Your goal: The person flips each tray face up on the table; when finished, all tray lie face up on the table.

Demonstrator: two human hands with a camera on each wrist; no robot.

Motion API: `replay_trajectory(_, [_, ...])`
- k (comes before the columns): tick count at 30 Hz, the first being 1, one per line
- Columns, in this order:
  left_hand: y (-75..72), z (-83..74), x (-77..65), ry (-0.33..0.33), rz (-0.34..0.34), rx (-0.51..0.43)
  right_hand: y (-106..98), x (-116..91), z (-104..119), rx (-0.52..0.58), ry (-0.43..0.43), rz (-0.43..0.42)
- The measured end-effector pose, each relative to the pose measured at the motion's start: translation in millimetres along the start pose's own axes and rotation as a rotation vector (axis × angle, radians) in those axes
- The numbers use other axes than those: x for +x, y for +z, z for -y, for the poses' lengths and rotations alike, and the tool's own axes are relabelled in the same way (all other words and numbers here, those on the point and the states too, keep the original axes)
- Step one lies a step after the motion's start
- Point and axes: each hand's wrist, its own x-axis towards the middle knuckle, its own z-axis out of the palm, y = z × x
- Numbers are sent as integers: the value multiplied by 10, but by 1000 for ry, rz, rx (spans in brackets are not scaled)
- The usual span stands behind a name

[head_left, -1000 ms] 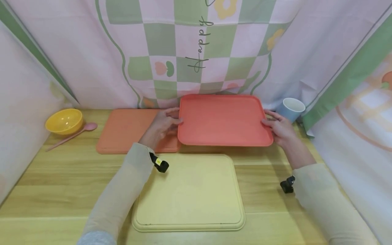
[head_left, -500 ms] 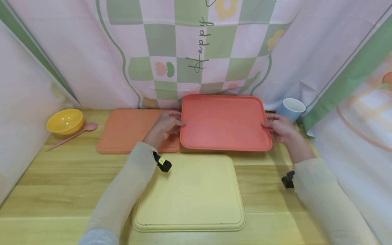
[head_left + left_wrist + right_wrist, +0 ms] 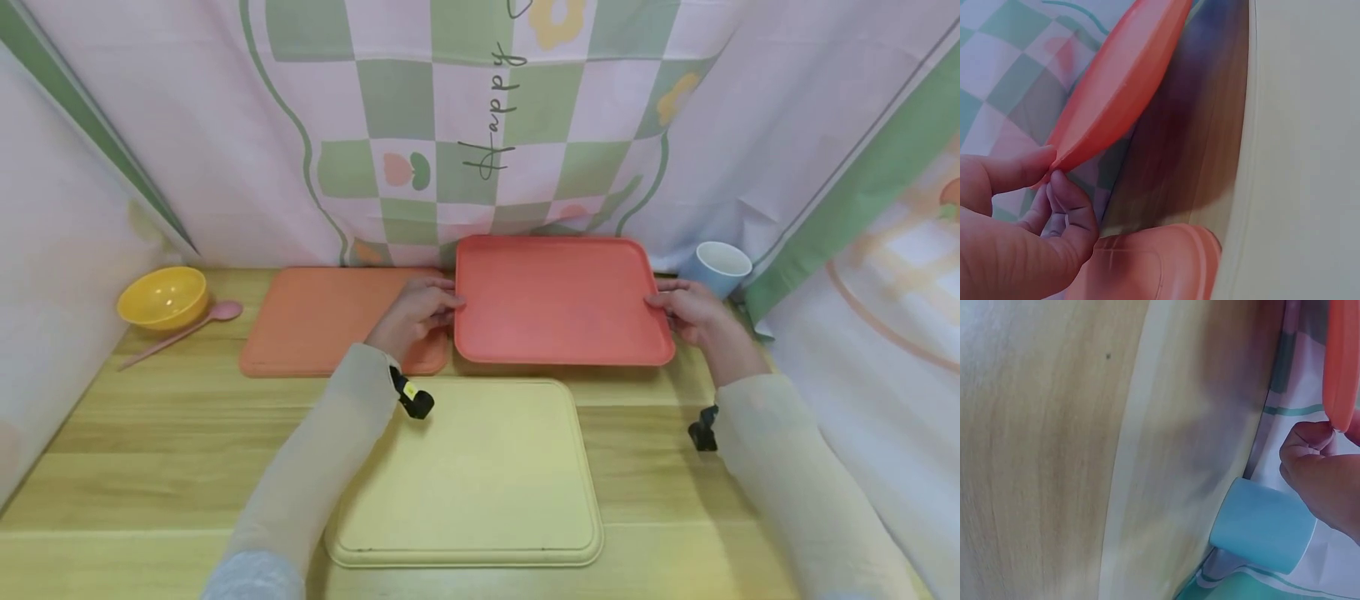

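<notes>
- Red tray (image 3: 562,300) has been shifted slightly rightward.
- Short edges are pinched by left hand (image 3: 414,312) and right hand (image 3: 693,312).
- Blue cup (image 3: 711,277) is cleared.
- Long axis is held left-to-right.

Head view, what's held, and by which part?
The red tray, pinched by its short side rims: left hand at the left rim, right hand at the right.

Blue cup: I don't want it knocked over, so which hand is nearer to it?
Right: the right hand is close beside the blue cup; the left hand is farther off, on the other side of the red tray.
</notes>
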Motion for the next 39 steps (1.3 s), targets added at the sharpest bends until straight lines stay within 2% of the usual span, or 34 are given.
replay_trajectory(8, [56, 3, 25, 19, -37, 19, -28, 0, -2, -28, 1, 0])
replay_trajectory(17, [74, 21, 56, 40, -64, 74, -65, 67, 14, -126, 13, 7])
replay_trajectory(22, [101, 68, 79, 62, -95, 132, -83, 98, -10, -107, 23, 3])
replay_trajectory(29, [166, 126, 121, 96, -114, 202, -102, 130, -77, -175, 13, -35])
replay_trajectory(39, [217, 148, 134, 137, -115, 322, -157, 167, -153, -229, -8, -45])
